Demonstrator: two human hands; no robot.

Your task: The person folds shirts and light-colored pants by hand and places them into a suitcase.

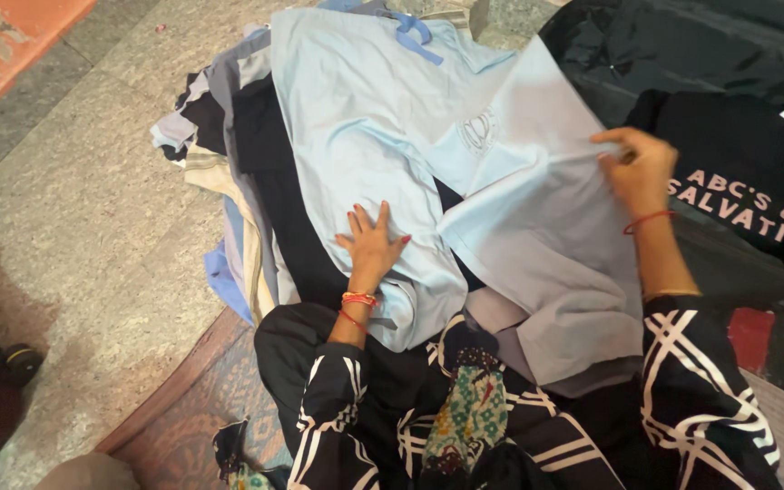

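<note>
Black printed shirt (pixel 737 172) at right; clothes pile (pixel 220 181) on stone floor (pixel 74 209).

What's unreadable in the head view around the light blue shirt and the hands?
- Clothes pile: lower garments covered by the light blue shirt.
- Right hand: fingertips hidden in a shirt fold.
- Left hand: palm pressed flat, underside unseen.
- Black shirt: cut off by right edge.

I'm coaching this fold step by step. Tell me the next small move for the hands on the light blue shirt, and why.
Probably the right hand should carry the pinched edge across toward the left hand. The left hand lies flat, pinning the light blue shirt on the clothes pile, while the right side is already lifted and partly folded.
</note>
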